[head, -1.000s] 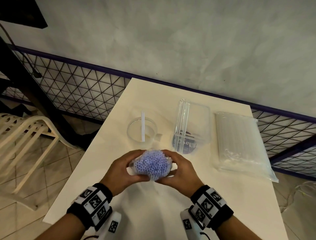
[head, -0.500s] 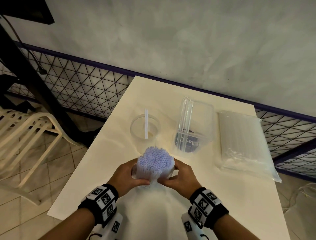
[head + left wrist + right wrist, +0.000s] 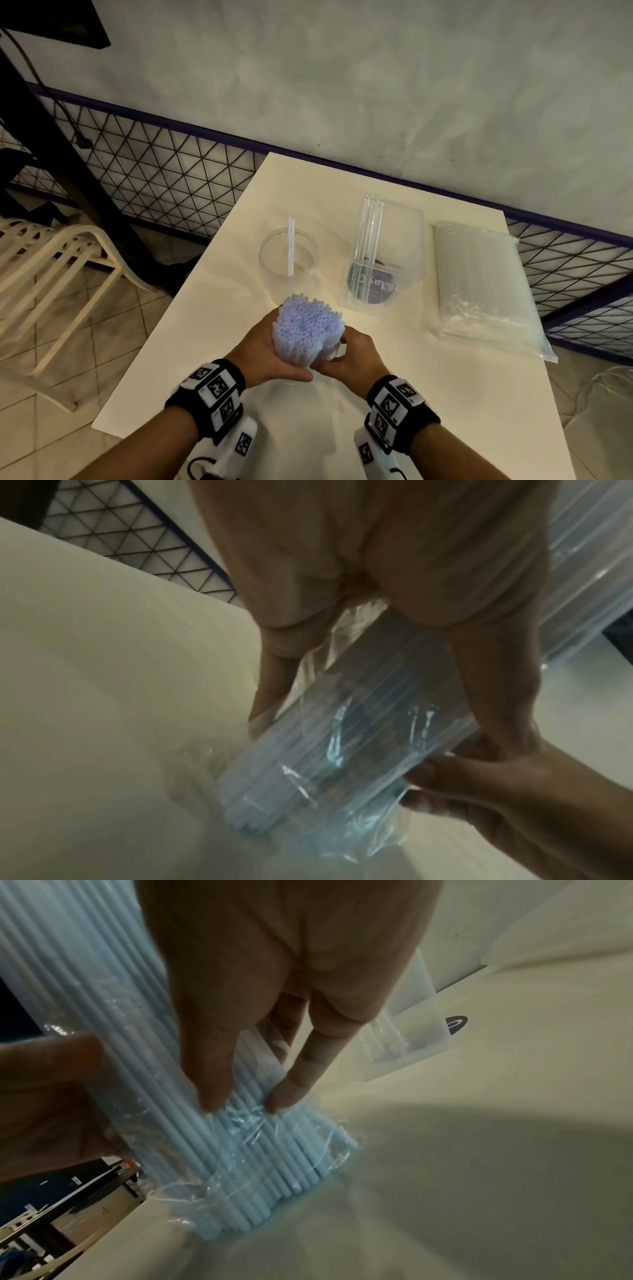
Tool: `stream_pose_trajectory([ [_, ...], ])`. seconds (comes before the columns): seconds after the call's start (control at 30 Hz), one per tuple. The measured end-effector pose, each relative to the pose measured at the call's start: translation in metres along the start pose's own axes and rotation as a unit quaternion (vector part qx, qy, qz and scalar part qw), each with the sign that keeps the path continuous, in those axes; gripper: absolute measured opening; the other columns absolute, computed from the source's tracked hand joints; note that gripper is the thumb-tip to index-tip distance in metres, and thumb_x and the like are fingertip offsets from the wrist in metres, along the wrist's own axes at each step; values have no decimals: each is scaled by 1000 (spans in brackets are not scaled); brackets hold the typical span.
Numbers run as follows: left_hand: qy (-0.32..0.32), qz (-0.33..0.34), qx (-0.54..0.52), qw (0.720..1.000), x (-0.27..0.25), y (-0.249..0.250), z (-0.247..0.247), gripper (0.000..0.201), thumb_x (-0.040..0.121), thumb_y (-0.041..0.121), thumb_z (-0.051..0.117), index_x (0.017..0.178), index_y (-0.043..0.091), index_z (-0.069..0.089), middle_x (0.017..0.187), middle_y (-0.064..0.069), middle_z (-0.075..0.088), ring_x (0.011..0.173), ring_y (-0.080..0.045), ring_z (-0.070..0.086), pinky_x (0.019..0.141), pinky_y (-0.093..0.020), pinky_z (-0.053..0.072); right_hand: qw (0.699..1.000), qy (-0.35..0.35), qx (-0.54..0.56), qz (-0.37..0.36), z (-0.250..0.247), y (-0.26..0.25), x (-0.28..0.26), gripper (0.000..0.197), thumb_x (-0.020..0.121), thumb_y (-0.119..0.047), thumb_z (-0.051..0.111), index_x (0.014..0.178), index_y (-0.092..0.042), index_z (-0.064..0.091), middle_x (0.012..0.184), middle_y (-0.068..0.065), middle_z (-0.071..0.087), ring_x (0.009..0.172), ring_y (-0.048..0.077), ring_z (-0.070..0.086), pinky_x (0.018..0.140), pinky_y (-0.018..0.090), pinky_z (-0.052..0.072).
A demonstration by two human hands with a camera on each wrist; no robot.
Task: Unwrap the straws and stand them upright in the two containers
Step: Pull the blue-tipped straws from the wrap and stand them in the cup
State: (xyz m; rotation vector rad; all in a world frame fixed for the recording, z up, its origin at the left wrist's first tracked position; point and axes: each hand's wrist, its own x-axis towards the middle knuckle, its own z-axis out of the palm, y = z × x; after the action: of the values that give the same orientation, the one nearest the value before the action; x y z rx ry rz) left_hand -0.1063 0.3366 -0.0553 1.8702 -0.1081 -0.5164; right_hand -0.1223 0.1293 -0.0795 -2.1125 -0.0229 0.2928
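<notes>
A thick bundle of pale blue straws (image 3: 305,325) stands upright on the white table (image 3: 445,394), its lower part still in clear plastic wrap (image 3: 246,1150). My left hand (image 3: 263,349) grips the bundle from the left and my right hand (image 3: 349,356) grips it from the right, fingers on the wrap low down. Behind it stand a round clear cup (image 3: 289,255) holding one white straw and a square clear container (image 3: 383,253) holding a few clear straws.
A sealed bag of clear straws (image 3: 479,287) lies at the right of the table. A wire mesh fence (image 3: 154,171) and a grey wall run behind. White plastic chairs (image 3: 51,267) stand on the tiled floor to the left.
The bundle has risen higher above my hands, with the wrap pushed down toward the table. Both hands have slid lower on it.
</notes>
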Motion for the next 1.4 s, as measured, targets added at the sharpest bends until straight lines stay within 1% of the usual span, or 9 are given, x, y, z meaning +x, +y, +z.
stream_pose_trajectory([
  [0.13, 33, -12, 10, 999, -6, -5, 11, 62, 49, 17, 93, 97, 34, 59, 90, 16, 69, 88, 14, 62, 67, -4, 48, 1000, 7, 12, 14, 6, 3, -2, 40, 68, -25, 89, 100, -33, 66, 94, -20, 70, 92, -6, 64, 77, 19, 54],
  [0.27, 61, 7, -30, 998, -11, -6, 9, 60, 53, 12, 92, 100, 33, 60, 93, 30, 69, 91, 12, 64, 71, -4, 48, 1000, 10, 28, 3, 3, -3, -2, 44, 70, -15, 89, 97, -38, 62, 89, -30, 68, 88, -19, 61, 73, 5, 45],
  [0.37, 76, 10, -60, 995, -12, -6, 2, 58, 54, 7, 91, 100, 27, 62, 92, 34, 68, 88, 11, 65, 72, -3, 47, 999, 5, 41, -10, 7, -8, 1, 51, 72, -12, 88, 97, -46, 59, 87, -43, 64, 88, -20, 61, 72, 2, 44],
  [0.53, 90, -14, -74, 993, -13, -20, -4, 64, 41, 30, 93, 97, 33, 61, 93, 33, 68, 90, 9, 65, 70, -4, 48, 998, -5, 55, -10, 22, -8, 5, 54, 72, -12, 88, 97, -50, 58, 93, -30, 66, 92, -18, 62, 76, 5, 46],
  [0.67, 100, -19, -72, 992, -8, -26, -3, 61, 50, 12, 94, 99, 33, 61, 94, 28, 70, 91, 6, 67, 71, -5, 50, 999, -15, 28, -37, 13, -10, 6, 63, 66, -18, 89, 110, -50, 56, 115, -19, 66, 108, -3, 62, 89, 27, 55],
  [0.8, 104, -18, -68, 992, -6, -30, -3, 58, 52, 11, 93, 99, 29, 63, 92, 27, 71, 88, 7, 67, 69, -6, 50, 994, 9, 0, -108, -12, -26, -2, 75, 68, -23, 85, 129, -43, 46, 131, -17, 48, 115, 5, 54, 84, 21, 53],
  [1.07, 103, -11, -71, 992, -4, -33, -2, 57, 51, 13, 93, 96, 31, 64, 90, 28, 71, 87, 8, 67, 69, -5, 49, 986, 44, -16, -160, -37, -48, -3, 40, 71, -27, 85, 107, -24, 67, 86, -19, 62, 73, 10, 58, 68, 20, 50],
  [1.2, 110, -8, -69, 991, -3, -35, -5, 59, 49, 19, 93, 100, 28, 65, 94, 14, 74, 91, 3, 68, 70, -8, 51, 986, 51, -23, -160, -32, -45, -3, 32, 76, -25, 82, 104, -19, 70, 79, -11, 63, 68, 11, 60, 67, 21, 52],
  [1.4, 106, 9, -86, 991, -2, -31, -23, 69, 41, 29, 92, 102, 34, 60, 102, 29, 68, 95, 9, 64, 77, -3, 47, 968, 41, -91, -228, -30, -62, 1, 10, 86, -22, 69, 85, -13, 64, 74, -6, 58, 65, 11, 52, 62, 22, 46],
])
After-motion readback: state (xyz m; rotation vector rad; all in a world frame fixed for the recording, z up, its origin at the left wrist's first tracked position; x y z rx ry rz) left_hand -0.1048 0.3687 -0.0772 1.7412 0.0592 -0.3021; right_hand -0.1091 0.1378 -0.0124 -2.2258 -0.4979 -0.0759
